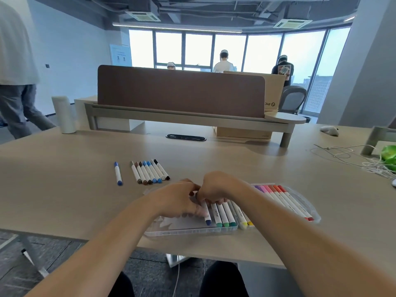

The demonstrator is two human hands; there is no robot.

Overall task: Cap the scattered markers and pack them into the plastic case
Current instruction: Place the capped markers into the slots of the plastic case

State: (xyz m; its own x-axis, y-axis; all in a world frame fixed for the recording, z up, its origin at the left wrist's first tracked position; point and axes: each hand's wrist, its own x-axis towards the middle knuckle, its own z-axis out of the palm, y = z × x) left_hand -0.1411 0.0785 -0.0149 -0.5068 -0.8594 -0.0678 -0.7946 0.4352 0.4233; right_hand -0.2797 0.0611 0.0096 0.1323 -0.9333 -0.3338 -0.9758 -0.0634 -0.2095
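A clear plastic case [188, 231] lies open at the desk's near edge. Green, yellow, pink, orange and red markers fill its right side. My left hand [177, 200] and my right hand [216, 187] meet over the case's middle, and both pinch a dark blue marker [206, 215] that lies beside the green markers [224, 215]. The marker's upper end is hidden under my fingers. On the desk to the left lies a single blue marker [117, 173], and beside it a row of several capped markers [150, 171] in grey, brown, blue and black.
A white cylinder [64, 114] stands at the far left. A brown desk divider [180, 91] runs across the back. White cables [353, 157] and a green object [389, 153] lie at the right. A person walks at the left; others stand by the windows.
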